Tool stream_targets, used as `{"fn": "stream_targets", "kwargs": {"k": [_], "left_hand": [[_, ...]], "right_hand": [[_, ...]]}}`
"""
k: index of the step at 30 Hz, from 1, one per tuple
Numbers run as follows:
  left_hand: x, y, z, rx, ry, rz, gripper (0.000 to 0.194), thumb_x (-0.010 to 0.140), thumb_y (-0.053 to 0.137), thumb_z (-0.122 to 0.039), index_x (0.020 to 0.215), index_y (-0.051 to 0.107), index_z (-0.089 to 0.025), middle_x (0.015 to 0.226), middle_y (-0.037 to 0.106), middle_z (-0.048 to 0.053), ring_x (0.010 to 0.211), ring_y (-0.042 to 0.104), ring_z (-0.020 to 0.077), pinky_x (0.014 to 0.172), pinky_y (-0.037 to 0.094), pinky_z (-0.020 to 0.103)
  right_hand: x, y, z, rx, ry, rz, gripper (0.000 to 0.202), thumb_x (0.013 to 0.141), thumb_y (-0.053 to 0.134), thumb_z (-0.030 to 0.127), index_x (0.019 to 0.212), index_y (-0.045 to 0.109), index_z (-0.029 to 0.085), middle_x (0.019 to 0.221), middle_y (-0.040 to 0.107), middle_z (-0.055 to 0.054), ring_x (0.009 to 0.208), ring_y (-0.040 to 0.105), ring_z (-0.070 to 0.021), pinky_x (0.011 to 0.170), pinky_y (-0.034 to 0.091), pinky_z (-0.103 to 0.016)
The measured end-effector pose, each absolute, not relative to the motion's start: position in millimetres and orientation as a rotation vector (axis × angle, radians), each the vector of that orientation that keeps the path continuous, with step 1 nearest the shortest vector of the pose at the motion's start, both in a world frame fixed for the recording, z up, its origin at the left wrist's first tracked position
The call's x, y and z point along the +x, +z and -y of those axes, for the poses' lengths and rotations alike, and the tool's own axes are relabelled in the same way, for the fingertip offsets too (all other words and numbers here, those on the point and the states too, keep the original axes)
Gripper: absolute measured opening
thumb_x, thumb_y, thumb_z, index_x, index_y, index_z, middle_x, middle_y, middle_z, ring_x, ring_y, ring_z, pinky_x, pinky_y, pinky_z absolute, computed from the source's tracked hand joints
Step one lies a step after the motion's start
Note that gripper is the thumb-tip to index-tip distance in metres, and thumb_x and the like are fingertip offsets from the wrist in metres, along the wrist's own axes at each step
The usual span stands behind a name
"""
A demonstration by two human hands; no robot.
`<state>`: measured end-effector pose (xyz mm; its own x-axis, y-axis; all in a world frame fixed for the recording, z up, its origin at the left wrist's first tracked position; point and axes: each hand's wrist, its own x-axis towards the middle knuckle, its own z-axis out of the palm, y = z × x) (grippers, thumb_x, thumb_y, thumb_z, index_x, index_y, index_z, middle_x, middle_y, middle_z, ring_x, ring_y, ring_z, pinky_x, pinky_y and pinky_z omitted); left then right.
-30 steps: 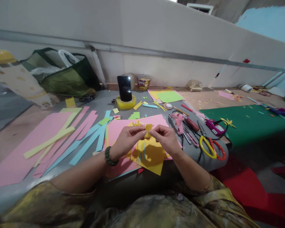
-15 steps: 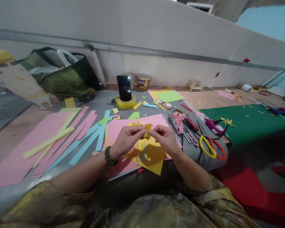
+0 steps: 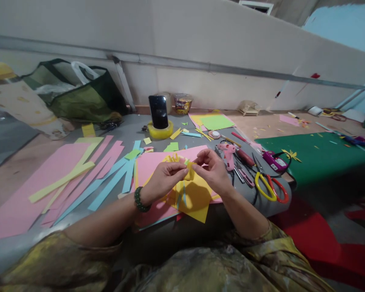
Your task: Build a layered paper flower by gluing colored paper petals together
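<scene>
Between my two hands is a small piece of yellow paper (image 3: 188, 173), held up over the stacked sheets. My left hand (image 3: 167, 178), with a dark green bead bracelet (image 3: 141, 199) at the wrist, pinches its left side. The thumb and forefinger of my right hand (image 3: 213, 172) are on its right side, the other fingers curled loosely. Below lie a larger yellow sheet (image 3: 197, 207) and a stack of pink paper (image 3: 148, 164). Fringed yellow paper (image 3: 171, 158) shows just behind my left hand, partly hidden by it.
Right of the stack lie a pink glue gun (image 3: 227, 154), scissors (image 3: 270, 188) with yellow and red handles, and a purple power strip (image 3: 275, 161). Blue paper strips (image 3: 112, 184) and pink sheets (image 3: 39, 174) spread left. A phone (image 3: 158, 112) stands in a yellow tape roll (image 3: 160, 132) behind.
My right hand has turned and its fingers have lifted and loosened around the small yellow paper, which now looks bent. My left hand stays almost in place.
</scene>
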<state>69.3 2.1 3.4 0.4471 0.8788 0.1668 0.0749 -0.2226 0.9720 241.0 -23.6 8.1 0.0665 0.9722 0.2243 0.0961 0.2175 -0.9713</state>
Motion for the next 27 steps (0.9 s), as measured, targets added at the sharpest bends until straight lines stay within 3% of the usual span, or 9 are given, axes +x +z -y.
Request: {"fn": "stream_targets", "kwargs": {"k": [7,18,27], "left_hand": [[70,7,-2,1.62,0.949,-0.842,0.03,0.071,0.074,-0.049,0.067,0.077,-0.019,0.067,0.073,0.005,0.063,0.06,0.0176,0.06,0.051,0.027],[72,1,0,1.562,0.903,-0.819,0.029,0.069,0.08,-0.045,0.077,0.075,-0.017,0.072,0.074,0.005,0.067,0.068,0.0179,0.064,0.056,0.027],[70,0,0,1.62,0.883,-0.788,0.027,0.078,0.072,-0.045,0.078,0.075,-0.018,0.074,0.076,0.006,0.072,0.073,0.0207,0.068,0.059,0.029]], "right_hand": [[239,4,23,-1.129,0.967,1.279,0.047,0.064,0.084,0.046,0.085,0.049,0.024,0.069,0.061,0.005,0.065,0.061,-0.0125,0.058,0.052,-0.026],[240,-3,21,-1.067,0.884,1.258,0.036,0.069,0.079,0.036,0.085,0.049,0.024,0.072,0.06,0.005,0.068,0.061,-0.0116,0.065,0.056,-0.026],[238,-5,22,-1.043,0.854,1.28,0.033,0.071,0.077,0.033,0.085,0.049,0.024,0.074,0.058,0.004,0.069,0.06,-0.0121,0.063,0.055,-0.025]]}}
